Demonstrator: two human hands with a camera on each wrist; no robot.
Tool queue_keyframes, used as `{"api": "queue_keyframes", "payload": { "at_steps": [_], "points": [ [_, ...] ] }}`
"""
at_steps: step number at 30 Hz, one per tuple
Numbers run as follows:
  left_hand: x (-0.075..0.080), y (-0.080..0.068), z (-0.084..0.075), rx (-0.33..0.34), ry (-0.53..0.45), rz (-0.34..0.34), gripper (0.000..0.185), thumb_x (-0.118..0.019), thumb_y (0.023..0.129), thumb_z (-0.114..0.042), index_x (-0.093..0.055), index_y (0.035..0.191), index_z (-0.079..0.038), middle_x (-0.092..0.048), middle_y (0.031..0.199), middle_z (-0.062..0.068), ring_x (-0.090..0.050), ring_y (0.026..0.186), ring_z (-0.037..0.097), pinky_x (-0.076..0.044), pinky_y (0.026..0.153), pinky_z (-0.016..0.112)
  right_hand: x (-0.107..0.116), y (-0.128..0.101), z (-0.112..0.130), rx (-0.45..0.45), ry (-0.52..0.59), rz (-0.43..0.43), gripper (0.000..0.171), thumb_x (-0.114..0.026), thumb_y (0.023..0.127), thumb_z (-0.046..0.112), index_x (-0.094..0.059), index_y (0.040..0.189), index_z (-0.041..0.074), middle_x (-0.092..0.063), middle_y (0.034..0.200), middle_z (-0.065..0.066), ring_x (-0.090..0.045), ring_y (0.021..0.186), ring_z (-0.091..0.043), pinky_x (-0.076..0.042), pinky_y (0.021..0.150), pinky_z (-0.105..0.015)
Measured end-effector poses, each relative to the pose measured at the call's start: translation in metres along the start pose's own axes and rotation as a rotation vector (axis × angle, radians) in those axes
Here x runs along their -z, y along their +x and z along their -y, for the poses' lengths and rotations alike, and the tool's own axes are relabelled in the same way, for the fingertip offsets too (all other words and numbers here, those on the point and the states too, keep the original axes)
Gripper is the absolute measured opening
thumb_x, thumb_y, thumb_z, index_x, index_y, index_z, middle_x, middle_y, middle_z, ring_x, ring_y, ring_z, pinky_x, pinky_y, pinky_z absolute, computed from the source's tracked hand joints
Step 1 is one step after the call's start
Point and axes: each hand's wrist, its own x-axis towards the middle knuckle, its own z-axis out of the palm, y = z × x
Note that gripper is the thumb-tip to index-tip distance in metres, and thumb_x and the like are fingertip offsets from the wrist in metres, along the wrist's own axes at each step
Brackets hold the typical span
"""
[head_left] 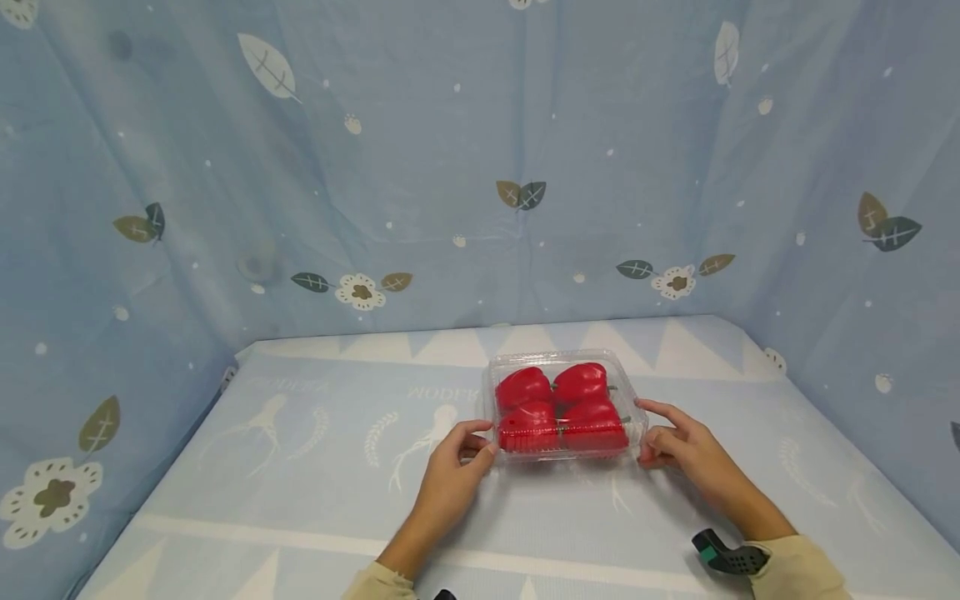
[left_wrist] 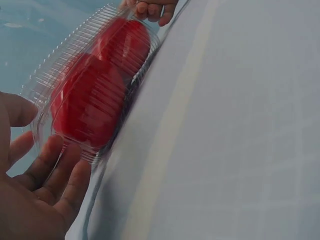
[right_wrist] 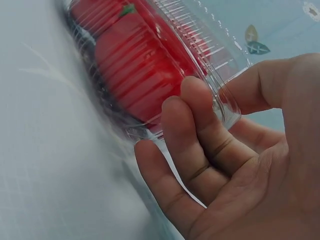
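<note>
A clear plastic clamshell box (head_left: 562, 454) with a ribbed rim holds several red bell peppers (head_left: 592, 425), bits of green stem showing. My left hand (head_left: 450, 479) grips the box's near left corner; in the left wrist view, the thumb and fingers (left_wrist: 70, 160) lie around its edge. At the opposite side, my right hand (head_left: 686, 450) pinches the near right corner. The right wrist view shows its fingers (right_wrist: 180, 135) against the ribbed wall, beside a red pepper (right_wrist: 140, 65). Whether the box's underside touches the table cannot be told.
A pale blue and white patterned cloth (head_left: 285, 483) covers the table. Blue curtains (head_left: 450, 167) printed with leaves and flowers enclose the back and both sides. A black and green strap (head_left: 727, 556) sits at my right wrist, by the beige sleeve (head_left: 798, 571).
</note>
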Motion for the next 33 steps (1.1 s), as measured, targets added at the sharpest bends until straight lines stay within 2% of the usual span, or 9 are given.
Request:
{"api": "queue_keyframes", "payload": {
  "at_steps": [8, 12, 18, 28, 30, 33],
  "points": [
    [-0.003, 0.0, 0.0, 0.042, -0.062, 0.023, 0.026, -0.063, 0.09, -0.015, -0.06, 0.116, -0.014, -0.061, 0.088, 0.005, -0.06, 0.076, 0.015, -0.051, 0.067, 0.024, -0.004, 0.0, 0.001, -0.047, 0.034, -0.052, 0.051, -0.047, 0.094, 0.005, -0.032, 0.143, 0.002, -0.059, 0.081, -0.017, -0.062, 0.073, -0.024, -0.057, 0.073, -0.037],
    [-0.002, -0.001, -0.001, 0.043, -0.086, 0.028, 0.027, -0.062, 0.091, -0.013, -0.058, 0.118, -0.01, -0.062, 0.085, 0.007, -0.061, 0.075, 0.022, -0.052, 0.065, 0.025, -0.008, 0.001, 0.002, -0.092, 0.059, -0.079, 0.053, -0.05, 0.092, 0.006, -0.033, 0.142, 0.004, -0.059, 0.081, -0.015, -0.061, 0.073, -0.024, -0.057, 0.073, -0.037],
    [-0.002, 0.0, -0.003, 0.073, -0.106, 0.063, 0.027, -0.059, 0.093, -0.013, -0.055, 0.12, -0.012, -0.063, 0.085, 0.008, -0.062, 0.076, 0.031, -0.054, 0.068, 0.03, -0.011, 0.001, 0.004, -0.121, 0.105, -0.115, 0.054, -0.051, 0.09, 0.004, -0.034, 0.142, 0.005, -0.058, 0.08, -0.015, -0.06, 0.073, -0.023, -0.057, 0.072, -0.037],
    [-0.002, 0.002, -0.003, 0.069, -0.125, 0.1, 0.029, -0.056, 0.094, -0.011, -0.05, 0.123, -0.009, -0.065, 0.084, 0.01, -0.064, 0.08, 0.031, -0.055, 0.073, 0.035, -0.017, 0.003, 0.011, -0.23, 0.062, -0.216, 0.057, -0.052, 0.087, 0.009, -0.035, 0.142, 0.01, -0.06, 0.076, -0.01, -0.058, 0.072, -0.022, -0.053, 0.069, -0.032],
    [-0.002, 0.002, -0.003, 0.074, -0.128, 0.104, 0.029, -0.056, 0.094, -0.011, -0.05, 0.122, -0.01, -0.066, 0.084, 0.01, -0.064, 0.08, 0.031, -0.055, 0.074, 0.035, -0.015, 0.003, 0.01, -0.215, 0.069, -0.2, 0.057, -0.052, 0.088, 0.009, -0.035, 0.142, 0.009, -0.06, 0.076, -0.01, -0.058, 0.072, -0.022, -0.053, 0.069, -0.032],
    [-0.002, 0.002, -0.002, 0.079, -0.134, 0.11, 0.03, -0.056, 0.094, -0.011, -0.05, 0.123, -0.009, -0.066, 0.085, 0.011, -0.065, 0.082, 0.03, -0.055, 0.074, 0.034, -0.01, 0.002, 0.005, -0.15, 0.106, -0.122, 0.055, -0.051, 0.091, 0.006, -0.032, 0.142, 0.006, -0.061, 0.079, -0.011, -0.06, 0.074, -0.021, -0.055, 0.072, -0.033]
  ]
}}
